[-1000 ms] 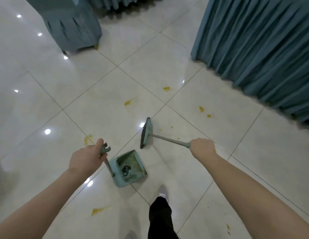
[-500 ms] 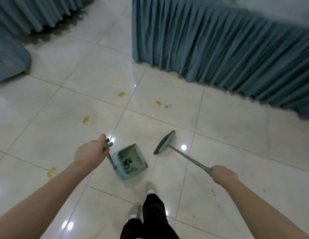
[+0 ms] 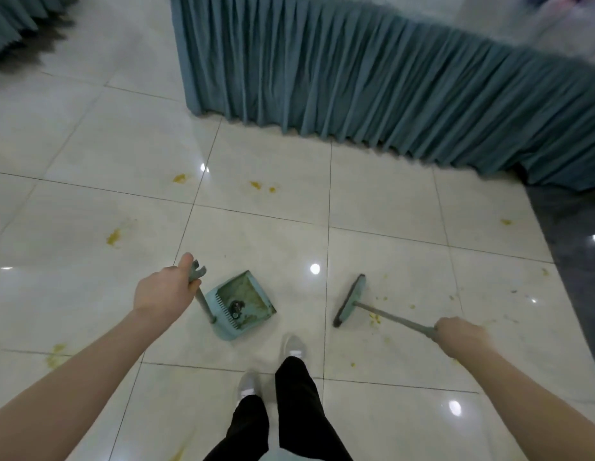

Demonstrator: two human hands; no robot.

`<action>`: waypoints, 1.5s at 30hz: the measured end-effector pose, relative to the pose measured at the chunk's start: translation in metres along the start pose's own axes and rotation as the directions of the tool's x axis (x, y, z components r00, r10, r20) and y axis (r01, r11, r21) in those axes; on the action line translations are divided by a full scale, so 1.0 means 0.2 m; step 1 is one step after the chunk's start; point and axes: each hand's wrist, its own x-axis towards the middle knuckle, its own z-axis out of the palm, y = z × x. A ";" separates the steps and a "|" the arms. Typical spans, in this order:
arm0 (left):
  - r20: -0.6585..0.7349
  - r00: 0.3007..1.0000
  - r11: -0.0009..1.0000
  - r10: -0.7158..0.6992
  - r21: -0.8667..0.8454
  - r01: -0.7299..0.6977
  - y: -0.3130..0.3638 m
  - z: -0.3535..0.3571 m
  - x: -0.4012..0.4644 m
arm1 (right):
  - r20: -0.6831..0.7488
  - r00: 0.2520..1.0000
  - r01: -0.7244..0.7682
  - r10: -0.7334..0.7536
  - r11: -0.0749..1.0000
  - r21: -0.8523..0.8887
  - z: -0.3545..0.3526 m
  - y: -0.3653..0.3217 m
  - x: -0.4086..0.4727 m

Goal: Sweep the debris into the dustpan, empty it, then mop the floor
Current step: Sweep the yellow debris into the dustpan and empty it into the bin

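Observation:
A teal dustpan [image 3: 253, 294] rests on the white tile floor in front of my feet, with a small dark clump inside it. My left hand [image 3: 163, 289] is closed around the top of its upright handle. To the right lies a teal broom head [image 3: 351, 301], bristles on the floor. My right hand [image 3: 462, 337] grips the broom's long grey handle. Small yellow crumbs [image 3: 376, 319] lie just right of the broom head. More yellow smears sit farther off: a yellow spot [image 3: 180, 178], a yellow pair [image 3: 256, 185] and a yellow streak [image 3: 113, 236].
A long table with a pleated teal skirt [image 3: 389, 94] runs across the back and right. Another skirted piece [image 3: 13, 15] shows at the top left. A dark floor strip [image 3: 578, 261] lies at the right edge. My legs and grey shoes [image 3: 291, 347] stand below the dustpan.
The view has swung right, so the skirted table now fills the back. The broom head has moved to the right, away from the dustpan, onto a patch of crumbs. My left hand keeps the dustpan handle.

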 end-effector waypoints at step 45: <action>0.072 0.992 0.995 -0.102 0.011 0.101 -0.08 0.02 0.01 | 0.002 0.994 0.104 -0.105 0.984 -0.145 -0.29 -0.18 0.13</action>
